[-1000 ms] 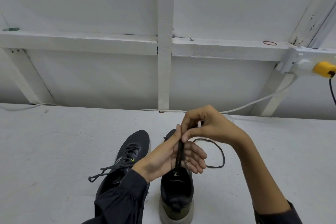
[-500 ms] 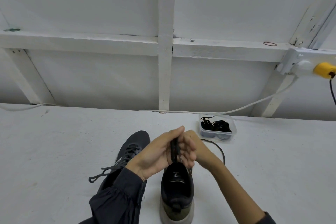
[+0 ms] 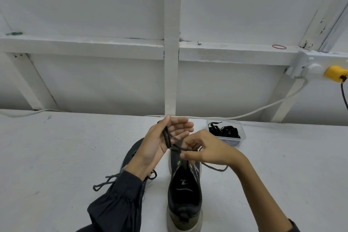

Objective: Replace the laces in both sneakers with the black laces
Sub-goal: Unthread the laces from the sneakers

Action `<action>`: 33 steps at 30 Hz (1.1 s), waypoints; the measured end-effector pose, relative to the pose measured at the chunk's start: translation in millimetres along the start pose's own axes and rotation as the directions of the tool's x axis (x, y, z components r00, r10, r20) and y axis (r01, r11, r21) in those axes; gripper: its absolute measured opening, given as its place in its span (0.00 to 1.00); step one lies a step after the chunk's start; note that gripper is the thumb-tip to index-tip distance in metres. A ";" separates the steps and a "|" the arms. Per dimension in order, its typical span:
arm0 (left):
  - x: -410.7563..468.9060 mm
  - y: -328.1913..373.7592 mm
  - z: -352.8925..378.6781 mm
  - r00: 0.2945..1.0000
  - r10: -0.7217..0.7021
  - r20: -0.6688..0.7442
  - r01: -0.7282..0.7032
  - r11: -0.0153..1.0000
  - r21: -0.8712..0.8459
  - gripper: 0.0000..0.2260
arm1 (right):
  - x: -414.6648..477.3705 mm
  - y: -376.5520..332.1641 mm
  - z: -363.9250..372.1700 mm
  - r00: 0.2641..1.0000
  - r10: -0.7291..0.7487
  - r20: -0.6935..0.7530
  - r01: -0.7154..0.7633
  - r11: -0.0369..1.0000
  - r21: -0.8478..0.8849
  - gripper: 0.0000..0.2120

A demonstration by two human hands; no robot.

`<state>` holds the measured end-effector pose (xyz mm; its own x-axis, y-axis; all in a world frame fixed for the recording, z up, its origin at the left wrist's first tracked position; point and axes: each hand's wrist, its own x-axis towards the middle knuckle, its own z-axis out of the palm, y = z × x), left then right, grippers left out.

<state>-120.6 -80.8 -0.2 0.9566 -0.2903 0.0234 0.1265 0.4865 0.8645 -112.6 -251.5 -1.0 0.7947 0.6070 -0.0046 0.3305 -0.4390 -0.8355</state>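
Two dark sneakers stand on the white surface. The right sneaker (image 3: 185, 192) faces away from me with its tongue area open. The left sneaker (image 3: 131, 158) is mostly hidden by my left arm, and its lace loops (image 3: 105, 182) trail to the left. My left hand (image 3: 162, 141) is raised palm-up above the shoes, with a folded dark lace (image 3: 166, 137) pinched under its thumb. My right hand (image 3: 203, 149) pinches the same lace just below, over the right sneaker's toe end. The lace's loose end (image 3: 214, 167) lies on the surface to the right.
A clear plastic container (image 3: 241, 130) with black laces (image 3: 225, 130) in it sits at the back right, near the wall. A white cable (image 3: 263, 108) runs along the wall to a socket with a yellow plug (image 3: 335, 73).
My left hand has risen and turned palm-up with fingers spread. My right hand came down from above the left hand to below it, over the right sneaker, uncovering the container.
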 end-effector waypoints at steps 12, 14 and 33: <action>2.0 -8.4 -12.4 0.996 -0.030 -0.088 0.059 0.936 0.347 0.16 | 1.3 -7.9 -4.6 0.992 -0.054 -0.118 0.039 0.991 -0.125 0.06; 0.0 -10.3 -12.9 0.993 -0.087 -0.082 0.115 0.884 0.453 0.16 | 4.5 -14.8 -9.4 0.991 -0.081 -0.102 0.065 0.986 -0.151 0.05; -9.2 2.5 -10.9 0.977 -0.198 0.082 0.159 0.925 0.346 0.21 | 72.1 51.2 -20.6 0.991 -0.006 -0.132 -0.026 0.972 -0.233 0.06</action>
<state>-126.3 -68.0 -3.7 0.8880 -0.4471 -0.1072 0.1779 0.1191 0.9768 -27.9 -243.9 -32.8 0.8531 0.5166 0.0726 0.4194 -0.5964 -0.6844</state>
